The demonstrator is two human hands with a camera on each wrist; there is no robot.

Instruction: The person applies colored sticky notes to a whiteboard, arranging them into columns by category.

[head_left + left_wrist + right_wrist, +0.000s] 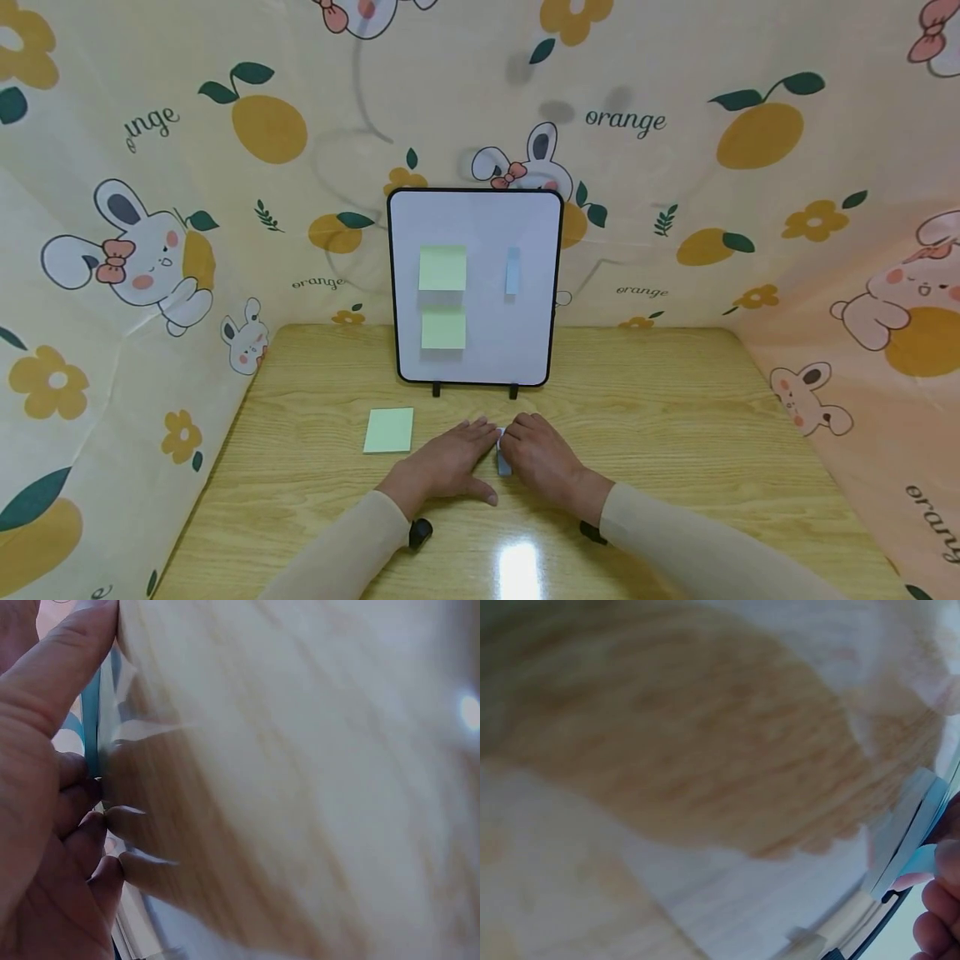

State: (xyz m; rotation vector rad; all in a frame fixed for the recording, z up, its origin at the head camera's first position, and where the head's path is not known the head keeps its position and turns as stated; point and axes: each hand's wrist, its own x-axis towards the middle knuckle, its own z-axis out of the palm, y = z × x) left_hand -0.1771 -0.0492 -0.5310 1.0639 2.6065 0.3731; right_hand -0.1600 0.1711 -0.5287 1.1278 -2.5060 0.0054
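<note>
A narrow pad of blue sticky notes (504, 465) lies on the table between the two hands. My left hand (452, 461) rests flat beside it, fingers straight and their tips at the pad's far left edge. My right hand (542, 460) is curled over the pad's right side. In the right wrist view, its fingers pinch a blue sticky note (921, 860) that bends up from the pad (901, 836). The pad's far end is partly covered by the hands. A green sticky note pad (388, 430) lies to the left of the left hand.
Behind the hands a whiteboard (491, 333) stands upright on small black feet. On it are two green sticky notes (442, 267) at left, one above the other, and a narrow blue sticky note (513, 272) at right. Patterned sheeting (660, 183) walls the wooden table (675, 417).
</note>
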